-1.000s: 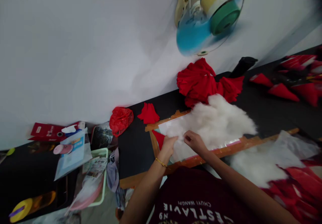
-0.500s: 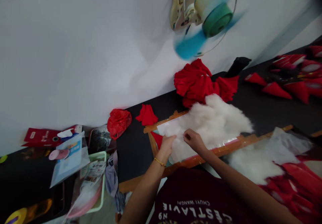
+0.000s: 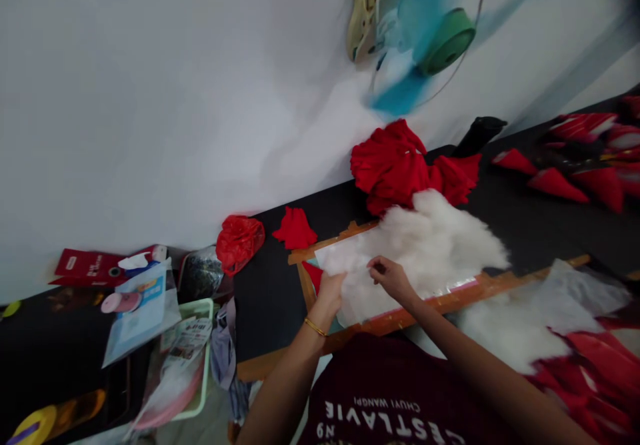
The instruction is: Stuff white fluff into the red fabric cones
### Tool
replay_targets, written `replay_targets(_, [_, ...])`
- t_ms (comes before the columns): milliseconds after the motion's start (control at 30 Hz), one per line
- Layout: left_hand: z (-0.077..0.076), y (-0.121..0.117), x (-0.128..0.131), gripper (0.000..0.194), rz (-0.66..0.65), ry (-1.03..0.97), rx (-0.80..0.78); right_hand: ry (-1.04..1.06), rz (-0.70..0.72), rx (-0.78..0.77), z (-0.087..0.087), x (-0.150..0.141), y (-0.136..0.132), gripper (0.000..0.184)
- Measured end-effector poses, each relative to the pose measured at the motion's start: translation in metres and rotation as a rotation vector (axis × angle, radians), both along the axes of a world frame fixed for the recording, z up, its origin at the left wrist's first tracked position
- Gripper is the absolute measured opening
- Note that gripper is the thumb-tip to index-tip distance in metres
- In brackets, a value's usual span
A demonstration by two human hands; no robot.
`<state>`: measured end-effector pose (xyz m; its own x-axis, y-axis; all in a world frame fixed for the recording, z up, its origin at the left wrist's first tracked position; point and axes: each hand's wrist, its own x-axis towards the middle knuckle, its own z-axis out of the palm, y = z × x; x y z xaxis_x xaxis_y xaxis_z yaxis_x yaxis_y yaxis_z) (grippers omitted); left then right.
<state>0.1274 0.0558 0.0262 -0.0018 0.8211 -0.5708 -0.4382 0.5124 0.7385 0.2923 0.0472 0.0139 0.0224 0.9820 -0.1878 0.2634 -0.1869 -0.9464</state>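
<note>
A mass of white fluffy stuffing [image 3: 430,245] lies on a clear sheet inside a taped rectangle [image 3: 435,301] on the black table. My left hand [image 3: 331,290], a gold bracelet on its wrist, presses closed fingers into the stuffing's near left edge. My right hand [image 3: 393,277] pinches a tuft of the same stuffing just to the right. A small red fabric piece [image 3: 316,274] peeks out beside my left hand.
A heap of red cloth [image 3: 400,165] sits behind the stuffing, with a red scrap [image 3: 295,228] and a red bag [image 3: 240,239] to its left. Red cones [image 3: 557,183] lie far right. More stuffing [image 3: 505,328] lies near right. A green tray [image 3: 193,358] and packets crowd the left. A wall fan [image 3: 415,31] spins above.
My hands stay at the stuffing's near edge, the right fingers shifting slightly as they pull at the fibres. The view has wobbled a little.
</note>
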Motion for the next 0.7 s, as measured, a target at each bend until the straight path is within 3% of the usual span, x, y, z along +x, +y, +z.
replay_targets(133, [0.002, -0.002, -0.004, 0.053, -0.098, 0.004, -0.025, 0.043, 0.134, 0.096, 0.005, 0.001, -0.002, 0.034])
replay_targets(233, [0.001, -0.003, 0.005, 0.054, -0.165, 0.076, 0.076, -0.015, 0.163, 0.137, 0.006, -0.013, -0.005, 0.050])
replay_targets(300, [0.000, -0.004, 0.010, 0.046, -0.204, 0.206, 0.168, -0.111, 0.180, 0.215, 0.004, -0.022, -0.005, 0.049])
replay_targets(400, [-0.001, -0.006, 0.011, 0.039, -0.214, 0.349, 0.219, -0.219, 0.158, 0.289, -0.002, -0.028, -0.001, 0.029])
replay_targets(567, [-0.004, -0.017, 0.004, 0.034, -0.284, 0.374, 0.110, -0.186, 0.017, 0.174, -0.007, -0.016, 0.003, 0.026])
replay_targets(700, [-0.004, -0.021, 0.004, 0.042, -0.237, 0.092, 0.058, -0.092, -0.082, 0.051, -0.007, -0.011, 0.002, 0.035])
